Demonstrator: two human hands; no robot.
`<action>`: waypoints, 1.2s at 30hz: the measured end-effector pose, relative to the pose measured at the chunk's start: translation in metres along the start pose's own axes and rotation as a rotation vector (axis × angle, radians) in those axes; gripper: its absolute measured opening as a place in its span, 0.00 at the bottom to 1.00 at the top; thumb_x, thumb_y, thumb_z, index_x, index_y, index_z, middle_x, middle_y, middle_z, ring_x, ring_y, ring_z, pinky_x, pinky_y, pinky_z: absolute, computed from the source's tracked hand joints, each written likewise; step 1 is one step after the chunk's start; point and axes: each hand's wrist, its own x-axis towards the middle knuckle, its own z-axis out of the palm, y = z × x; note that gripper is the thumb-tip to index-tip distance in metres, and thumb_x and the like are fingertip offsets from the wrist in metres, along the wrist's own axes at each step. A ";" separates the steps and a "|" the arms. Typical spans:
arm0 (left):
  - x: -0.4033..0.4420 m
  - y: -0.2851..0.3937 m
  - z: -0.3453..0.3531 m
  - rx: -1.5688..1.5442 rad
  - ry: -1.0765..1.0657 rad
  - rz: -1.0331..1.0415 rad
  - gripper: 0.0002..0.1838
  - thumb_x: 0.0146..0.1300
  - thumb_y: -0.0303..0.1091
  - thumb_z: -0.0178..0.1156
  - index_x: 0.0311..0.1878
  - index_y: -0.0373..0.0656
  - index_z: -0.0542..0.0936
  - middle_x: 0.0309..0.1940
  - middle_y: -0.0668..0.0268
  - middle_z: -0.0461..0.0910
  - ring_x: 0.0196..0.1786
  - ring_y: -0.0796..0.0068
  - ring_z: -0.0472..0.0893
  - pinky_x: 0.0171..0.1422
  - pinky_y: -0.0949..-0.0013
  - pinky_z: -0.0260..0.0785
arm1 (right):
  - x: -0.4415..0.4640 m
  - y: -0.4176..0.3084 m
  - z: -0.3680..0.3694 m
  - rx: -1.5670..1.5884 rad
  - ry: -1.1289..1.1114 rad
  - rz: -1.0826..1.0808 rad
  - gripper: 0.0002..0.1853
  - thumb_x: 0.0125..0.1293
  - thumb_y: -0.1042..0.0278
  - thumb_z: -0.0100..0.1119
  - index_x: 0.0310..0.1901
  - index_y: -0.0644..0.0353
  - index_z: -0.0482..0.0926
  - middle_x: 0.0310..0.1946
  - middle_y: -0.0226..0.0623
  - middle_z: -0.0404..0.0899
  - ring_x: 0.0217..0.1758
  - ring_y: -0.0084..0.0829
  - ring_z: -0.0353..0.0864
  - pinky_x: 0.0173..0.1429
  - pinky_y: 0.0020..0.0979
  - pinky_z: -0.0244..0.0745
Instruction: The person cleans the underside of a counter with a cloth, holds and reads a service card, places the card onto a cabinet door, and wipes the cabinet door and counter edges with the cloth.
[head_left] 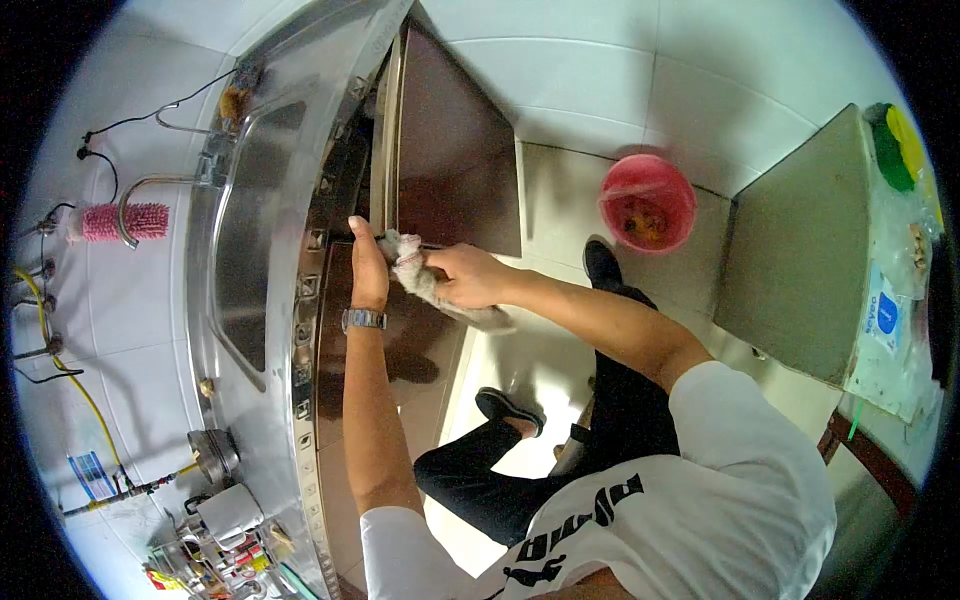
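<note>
A small grey-and-white furry animal (425,288), apparently a kitten, hangs in front of the cabinets with a thin pink band near its head end and its fluffy tail toward the lower right. My right hand (468,276) is closed around its body, with some fingers hidden by the fur. On the other side, my left hand (369,268) is held up beside the animal's head, fingers stretched out and nothing gripped. Whether this palm touches the fur, I cannot tell. A metal watch (364,319) is on my left wrist.
A dark cabinet door (455,140) stands ajar under the steel counter (205,330) with its sink (262,240). A pink bucket (672,200) with scraps inside sits on the floor. At right is a table (795,250) bearing plastic bags.
</note>
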 end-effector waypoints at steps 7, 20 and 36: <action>0.000 -0.003 0.003 -0.020 -0.138 -0.122 0.41 0.63 0.71 0.32 0.32 0.36 0.73 0.16 0.68 0.68 0.16 0.76 0.71 0.20 0.72 0.62 | -0.007 0.015 -0.003 0.878 0.328 0.206 0.21 0.56 0.77 0.52 0.54 0.63 0.73 0.37 0.31 0.78 0.35 0.20 0.74 0.40 0.26 0.71; -0.028 0.050 0.096 0.265 -0.149 0.484 0.25 0.58 0.45 0.58 0.39 0.26 0.72 0.24 0.43 0.77 0.31 0.44 0.79 0.37 0.51 0.70 | 0.048 -0.045 -0.121 -0.703 0.311 0.004 0.18 0.62 0.61 0.48 0.53 0.53 0.76 0.41 0.45 0.78 0.40 0.44 0.78 0.44 0.38 0.73; -0.021 0.100 -0.022 0.656 0.301 0.460 0.23 0.57 0.44 0.59 0.49 0.36 0.75 0.23 0.51 0.78 0.25 0.51 0.78 0.30 0.56 0.69 | 0.191 0.010 -0.211 -1.118 0.114 0.235 0.23 0.65 0.54 0.41 0.58 0.57 0.68 0.45 0.47 0.79 0.49 0.48 0.77 0.52 0.47 0.71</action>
